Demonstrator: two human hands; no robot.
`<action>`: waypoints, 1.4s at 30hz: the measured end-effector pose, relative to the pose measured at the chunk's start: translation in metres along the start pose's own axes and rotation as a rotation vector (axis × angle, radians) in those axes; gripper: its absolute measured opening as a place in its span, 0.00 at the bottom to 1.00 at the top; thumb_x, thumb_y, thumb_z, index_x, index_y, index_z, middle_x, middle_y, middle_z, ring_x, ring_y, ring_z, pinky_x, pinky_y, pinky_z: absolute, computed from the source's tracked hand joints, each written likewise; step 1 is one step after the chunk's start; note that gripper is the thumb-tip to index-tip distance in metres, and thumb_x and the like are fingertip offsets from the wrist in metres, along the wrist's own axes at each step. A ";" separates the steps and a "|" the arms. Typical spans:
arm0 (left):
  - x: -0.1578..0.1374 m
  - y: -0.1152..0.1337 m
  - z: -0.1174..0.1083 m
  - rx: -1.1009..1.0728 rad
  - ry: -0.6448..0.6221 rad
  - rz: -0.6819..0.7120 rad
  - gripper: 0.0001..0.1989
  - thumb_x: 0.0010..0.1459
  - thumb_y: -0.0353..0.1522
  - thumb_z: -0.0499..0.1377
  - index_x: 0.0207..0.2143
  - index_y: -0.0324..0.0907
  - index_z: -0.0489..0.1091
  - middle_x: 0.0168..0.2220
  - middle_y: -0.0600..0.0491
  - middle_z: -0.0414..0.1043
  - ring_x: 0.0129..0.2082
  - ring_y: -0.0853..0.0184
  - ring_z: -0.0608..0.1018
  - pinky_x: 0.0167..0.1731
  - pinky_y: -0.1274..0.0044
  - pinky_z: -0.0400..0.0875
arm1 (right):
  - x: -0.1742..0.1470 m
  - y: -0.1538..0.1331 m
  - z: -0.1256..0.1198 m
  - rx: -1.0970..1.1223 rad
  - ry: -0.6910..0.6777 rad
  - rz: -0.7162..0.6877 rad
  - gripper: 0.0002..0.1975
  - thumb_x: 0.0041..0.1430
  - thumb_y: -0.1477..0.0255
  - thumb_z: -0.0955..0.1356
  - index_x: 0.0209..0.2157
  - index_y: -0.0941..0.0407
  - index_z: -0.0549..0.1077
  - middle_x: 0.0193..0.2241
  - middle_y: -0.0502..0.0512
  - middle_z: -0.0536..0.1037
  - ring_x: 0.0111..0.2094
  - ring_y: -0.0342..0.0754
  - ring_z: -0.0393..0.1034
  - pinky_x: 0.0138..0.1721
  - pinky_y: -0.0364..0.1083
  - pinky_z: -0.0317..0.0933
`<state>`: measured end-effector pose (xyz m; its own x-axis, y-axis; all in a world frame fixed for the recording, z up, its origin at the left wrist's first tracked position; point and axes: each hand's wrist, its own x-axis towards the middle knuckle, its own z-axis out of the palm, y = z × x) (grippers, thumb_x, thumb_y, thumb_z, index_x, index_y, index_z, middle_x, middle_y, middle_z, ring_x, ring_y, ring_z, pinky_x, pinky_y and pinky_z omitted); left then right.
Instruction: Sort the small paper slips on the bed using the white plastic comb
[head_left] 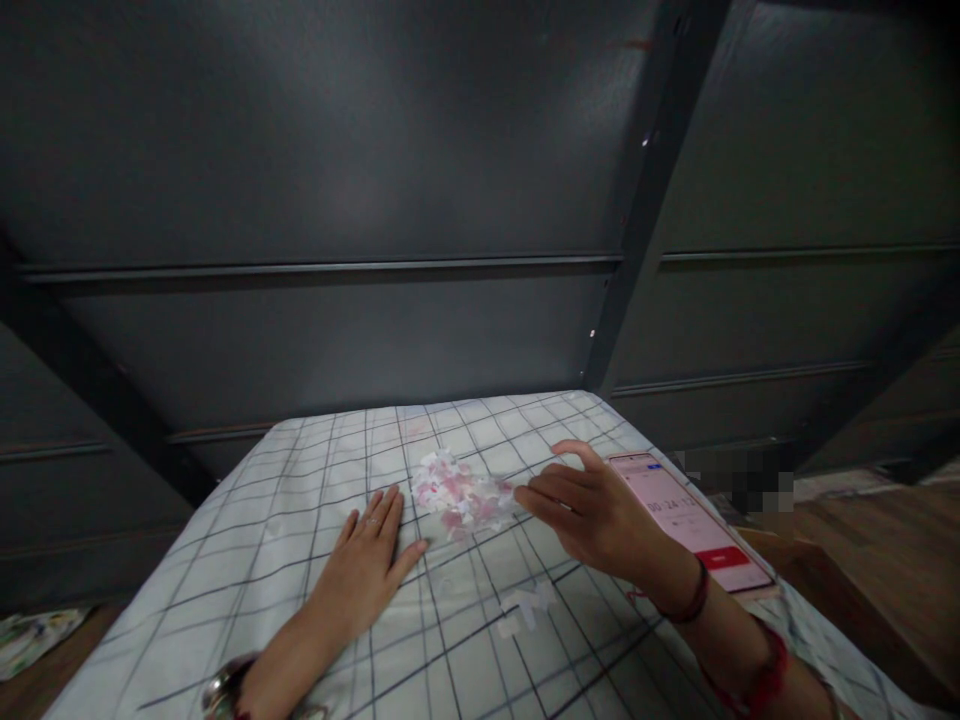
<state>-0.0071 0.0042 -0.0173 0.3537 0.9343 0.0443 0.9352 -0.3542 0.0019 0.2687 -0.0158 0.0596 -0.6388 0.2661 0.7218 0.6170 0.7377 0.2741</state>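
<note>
A dark grey metal panel wall (360,180), divided by ribs and posts, fills the upper half of the frame and runs down both sides. Below it, a white tablecloth (247,540) with a dark check covers the surface from the centre to the bottom edge, slightly creased. Brown flooring (885,530) is visible at the right edge. The left hand (367,565), left of the lower centre, lies palm down on the cloth, its four fingers extended and nearly together, the thumb spread away toward the pile. The right hand (600,515), right of centre, has its index finger raised and bent and the other fingers curled; its lowest fingertips are at the right edge of the pile, and whether they pinch a scrap cannot be determined. A smartphone (697,520) lies face up at lower right, partly behind the right forearm, showing a timer and a red button. The pile of paper scraps (454,490), white and pink, sits at the centre between both hands. Several loose white scraps (529,605) lie nearer the bottom edge. A red wristband (776,660) is on the right forearm.
</note>
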 end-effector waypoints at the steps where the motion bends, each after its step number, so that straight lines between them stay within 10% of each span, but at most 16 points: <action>1: 0.000 0.000 -0.001 -0.003 -0.003 -0.001 0.37 0.61 0.49 0.38 0.61 0.29 0.51 0.62 0.39 0.47 0.61 0.53 0.52 0.56 0.58 0.52 | 0.000 0.000 0.000 0.004 -0.011 -0.005 0.16 0.53 0.88 0.56 0.35 0.57 0.66 0.24 0.47 0.72 0.25 0.41 0.61 0.48 0.50 0.52; 42: 0.000 -0.003 0.005 -0.038 0.056 0.018 0.36 0.61 0.50 0.39 0.60 0.31 0.53 0.62 0.39 0.50 0.61 0.52 0.53 0.55 0.58 0.52 | 0.000 -0.003 -0.001 0.029 -0.008 0.044 0.14 0.55 0.86 0.57 0.36 0.57 0.66 0.23 0.47 0.72 0.24 0.41 0.62 0.48 0.50 0.53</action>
<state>-0.0103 0.0055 -0.0227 0.3676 0.9246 0.1000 0.9272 -0.3727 0.0382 0.2674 -0.0182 0.0599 -0.6153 0.3036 0.7275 0.6310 0.7428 0.2237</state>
